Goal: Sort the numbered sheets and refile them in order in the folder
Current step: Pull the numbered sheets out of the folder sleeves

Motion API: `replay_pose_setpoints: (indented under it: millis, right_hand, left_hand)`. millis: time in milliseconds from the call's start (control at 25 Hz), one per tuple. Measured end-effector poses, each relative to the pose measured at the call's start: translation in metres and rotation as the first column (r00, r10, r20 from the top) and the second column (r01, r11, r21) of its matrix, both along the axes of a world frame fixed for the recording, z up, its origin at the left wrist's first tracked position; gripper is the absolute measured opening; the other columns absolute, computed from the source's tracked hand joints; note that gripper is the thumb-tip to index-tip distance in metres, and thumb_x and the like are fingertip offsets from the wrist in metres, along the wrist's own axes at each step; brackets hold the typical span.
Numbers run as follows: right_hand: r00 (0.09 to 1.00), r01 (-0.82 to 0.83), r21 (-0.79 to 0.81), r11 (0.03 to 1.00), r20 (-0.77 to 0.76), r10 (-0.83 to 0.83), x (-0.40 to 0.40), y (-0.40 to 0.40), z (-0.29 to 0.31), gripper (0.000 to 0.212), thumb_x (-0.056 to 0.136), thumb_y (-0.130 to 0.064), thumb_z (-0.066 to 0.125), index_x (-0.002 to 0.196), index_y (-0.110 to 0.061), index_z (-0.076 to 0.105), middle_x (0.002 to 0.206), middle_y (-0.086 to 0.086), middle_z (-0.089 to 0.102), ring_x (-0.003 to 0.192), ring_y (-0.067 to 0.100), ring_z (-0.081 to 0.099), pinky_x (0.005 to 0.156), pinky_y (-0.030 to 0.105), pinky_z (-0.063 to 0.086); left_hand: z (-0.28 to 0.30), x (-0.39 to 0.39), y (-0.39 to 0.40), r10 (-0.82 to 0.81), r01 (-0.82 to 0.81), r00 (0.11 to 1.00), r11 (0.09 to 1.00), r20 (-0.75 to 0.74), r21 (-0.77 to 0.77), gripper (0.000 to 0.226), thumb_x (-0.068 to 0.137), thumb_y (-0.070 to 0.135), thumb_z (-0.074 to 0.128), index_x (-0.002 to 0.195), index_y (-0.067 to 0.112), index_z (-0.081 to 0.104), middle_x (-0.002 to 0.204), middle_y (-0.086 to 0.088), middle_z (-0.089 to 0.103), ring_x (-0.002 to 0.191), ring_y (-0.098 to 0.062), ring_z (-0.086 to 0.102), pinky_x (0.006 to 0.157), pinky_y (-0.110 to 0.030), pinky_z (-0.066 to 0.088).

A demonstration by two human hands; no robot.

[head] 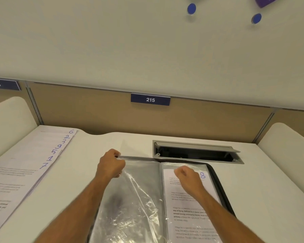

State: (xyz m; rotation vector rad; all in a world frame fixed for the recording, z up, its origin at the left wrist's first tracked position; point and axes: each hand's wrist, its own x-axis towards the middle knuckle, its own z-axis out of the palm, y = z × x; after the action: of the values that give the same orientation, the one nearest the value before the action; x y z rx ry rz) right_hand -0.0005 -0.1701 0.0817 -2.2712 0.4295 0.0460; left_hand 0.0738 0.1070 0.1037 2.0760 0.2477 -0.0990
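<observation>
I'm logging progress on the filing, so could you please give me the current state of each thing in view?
folder: open flat on the desk.
left sleeve: empty, top edge pinched by the left hand.
sheet 8: in the right sleeve, under the right hand.
loose sheets: fanned out on the left, unsorted.
cable hatch: lid open.

Both bare forearms outstretched, left hand pinching with curled fingers, right hand fisted (knuckles up).
</observation>
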Motion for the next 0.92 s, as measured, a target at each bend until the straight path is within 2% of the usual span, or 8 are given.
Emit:
replay_pose_setpoints:
  millis: [120,280,440,560,680,720,800,920]
  right_hand:
    - [0.996,-0.074,-0.284,0.956,-0.064,0.058,-0.014,-0.024,-0.031,0.050,0.098,-0.060,0.043,0.135,-0.028,0.052,0.144,-0.004,0.053,0.131,0.016,0.051,0.111,0.036,0.040]
    - [0.969,-0.211,-0.502,0.839,-0.218,0.113,-0.024,-0.040,-0.067,0.113,0.064,-0.088,-0.006,0.158,-0.030,0.012,0.168,0.000,0.005,0.155,0.023,0.004,0.124,0.048,0.005]
    - [0.961,-0.251,-0.579,0.775,-0.248,0.126,-0.034,-0.048,-0.088,0.110,0.065,-0.089,-0.013,0.159,-0.031,-0.010,0.166,0.001,-0.019,0.153,0.023,-0.018,0.122,0.052,-0.011]
    - [0.964,-0.241,-0.599,0.763,-0.239,0.117,-0.032,-0.048,-0.089,0.100,0.076,-0.087,-0.002,0.159,-0.032,-0.002,0.168,0.000,-0.012,0.154,0.022,-0.012,0.122,0.051,-0.008]
    - [0.980,-0.180,-0.601,0.779,-0.181,0.087,-0.021,-0.050,-0.077,0.096,0.076,-0.086,0.001,0.153,-0.035,0.027,0.164,-0.004,0.020,0.151,0.019,0.017,0.122,0.050,0.012]
    - [0.984,-0.165,-0.609,0.776,-0.160,0.083,-0.015,-0.052,-0.072,0.095,0.076,-0.085,0.001,0.148,-0.034,0.035,0.158,-0.005,0.031,0.145,0.017,0.027,0.119,0.048,0.021]
    - [0.985,-0.161,-0.636,0.754,-0.155,0.080,0.000,-0.059,-0.062,0.070,0.092,-0.074,0.020,0.142,-0.031,0.042,0.148,-0.007,0.045,0.135,0.015,0.041,0.114,0.043,0.033]
    - [0.982,-0.171,-0.641,0.748,-0.177,0.073,0.024,-0.069,-0.052,0.046,0.103,-0.048,0.039,0.144,-0.028,0.042,0.148,-0.005,0.047,0.134,0.016,0.044,0.113,0.039,0.036]
  left_hand:
    - [-0.027,0.005,0.020,-0.044,0.046,0.999,0.987,-0.016,0.157,0.040,0.082,0.008,0.062,0.120,0.017,0.053,0.091,-0.002,0.063,0.079,-0.025,0.069,0.075,-0.041,0.061]
    - [-0.062,0.007,0.032,-0.071,0.088,0.995,0.963,-0.074,0.254,0.057,0.082,0.007,0.060,0.137,0.016,0.048,0.107,-0.008,0.066,0.091,-0.026,0.062,0.074,-0.033,0.050]
    - [-0.087,0.005,0.038,-0.105,0.131,0.990,0.922,-0.091,0.364,0.065,0.082,0.008,0.056,0.144,0.018,0.039,0.111,-0.008,0.065,0.097,-0.028,0.061,0.079,-0.036,0.049]
    - [-0.088,0.002,0.038,-0.115,0.127,0.992,0.864,-0.056,0.486,0.075,0.078,0.015,0.068,0.146,0.019,0.035,0.117,-0.003,0.054,0.103,-0.025,0.055,0.080,-0.035,0.047]
    - [-0.082,0.002,0.021,-0.171,0.110,0.985,0.741,0.028,0.662,0.074,0.084,0.029,0.066,0.149,0.025,0.031,0.137,0.000,0.046,0.119,-0.024,0.046,0.093,-0.038,0.041]
    - [-0.080,0.002,0.010,-0.214,0.124,0.975,0.746,0.059,0.655,0.072,0.086,0.027,0.063,0.150,0.027,0.031,0.143,0.002,0.043,0.126,-0.024,0.043,0.101,-0.040,0.038]
    - [-0.077,-0.001,-0.020,-0.333,0.203,0.937,0.770,0.109,0.605,0.066,0.089,0.027,0.059,0.150,0.030,0.032,0.150,0.006,0.039,0.137,-0.020,0.036,0.113,-0.042,0.030]
    - [-0.082,-0.010,-0.072,-0.499,0.328,0.854,0.736,0.148,0.593,0.055,0.095,0.050,0.051,0.146,0.033,0.038,0.153,0.010,0.036,0.141,-0.014,0.030,0.120,-0.042,0.022]
